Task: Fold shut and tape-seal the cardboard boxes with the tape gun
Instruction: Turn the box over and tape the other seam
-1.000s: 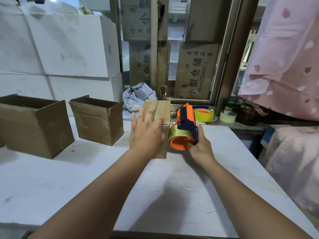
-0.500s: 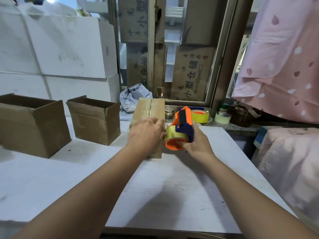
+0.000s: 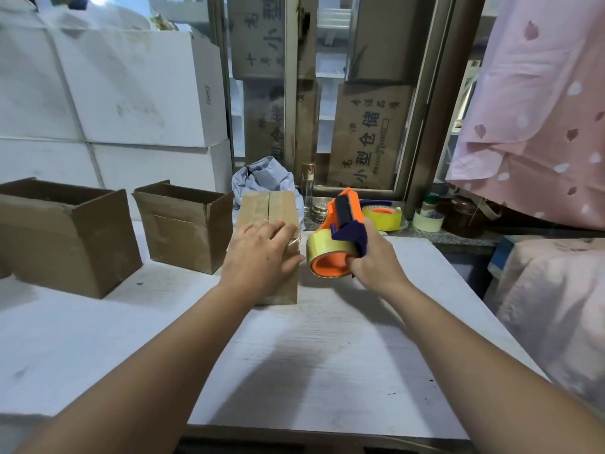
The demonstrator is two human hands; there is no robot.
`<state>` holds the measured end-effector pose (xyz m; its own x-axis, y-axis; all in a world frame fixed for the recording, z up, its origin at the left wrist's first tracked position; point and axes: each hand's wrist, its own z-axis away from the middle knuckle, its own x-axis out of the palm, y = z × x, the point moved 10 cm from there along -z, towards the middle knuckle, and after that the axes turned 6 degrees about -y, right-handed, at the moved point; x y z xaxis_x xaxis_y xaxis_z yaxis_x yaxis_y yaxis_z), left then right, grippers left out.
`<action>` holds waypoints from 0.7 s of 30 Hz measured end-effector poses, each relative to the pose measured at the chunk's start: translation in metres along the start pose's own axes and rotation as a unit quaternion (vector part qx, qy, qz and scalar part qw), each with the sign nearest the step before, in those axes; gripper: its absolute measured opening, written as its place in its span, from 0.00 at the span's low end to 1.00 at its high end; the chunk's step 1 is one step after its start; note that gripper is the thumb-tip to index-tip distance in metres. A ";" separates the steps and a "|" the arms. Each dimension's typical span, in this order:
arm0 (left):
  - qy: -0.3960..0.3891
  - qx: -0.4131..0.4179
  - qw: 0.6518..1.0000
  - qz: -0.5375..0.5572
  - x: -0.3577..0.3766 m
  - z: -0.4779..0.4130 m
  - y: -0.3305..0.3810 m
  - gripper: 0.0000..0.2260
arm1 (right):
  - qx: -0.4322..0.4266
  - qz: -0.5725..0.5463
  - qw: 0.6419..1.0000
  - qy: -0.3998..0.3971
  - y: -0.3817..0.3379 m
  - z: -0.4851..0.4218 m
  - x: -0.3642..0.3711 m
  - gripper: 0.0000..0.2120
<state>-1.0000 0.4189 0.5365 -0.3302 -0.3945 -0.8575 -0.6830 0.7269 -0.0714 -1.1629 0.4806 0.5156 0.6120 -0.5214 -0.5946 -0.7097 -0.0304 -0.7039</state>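
The large open brown cardboard box (image 3: 65,237) at the left of the frame was cut off by the edge. A smaller open brown cardboard box (image 3: 186,227) stood to its right. At centre, the left hand (image 3: 262,257) lay flat with straight fingers on the closed brown cardboard box (image 3: 268,208), hiding its near top. Just right, the right hand (image 3: 376,260) was wrapped around the mostly hidden handle of the orange-and-purple tape gun (image 3: 337,237). Both hands had stayed much as they were half a second before.
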 end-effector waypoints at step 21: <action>-0.062 -0.013 0.997 -0.046 0.012 -0.002 -0.006 0.31 | -0.066 0.159 0.979 -0.108 -0.033 -0.017 -0.017 0.22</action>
<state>-1.0017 0.4084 0.5274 -0.1833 -0.3862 -0.9040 -0.7246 0.6746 -0.1412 -1.1559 0.4763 0.5560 0.4029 -0.3295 -0.8539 -0.9062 -0.0130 -0.4226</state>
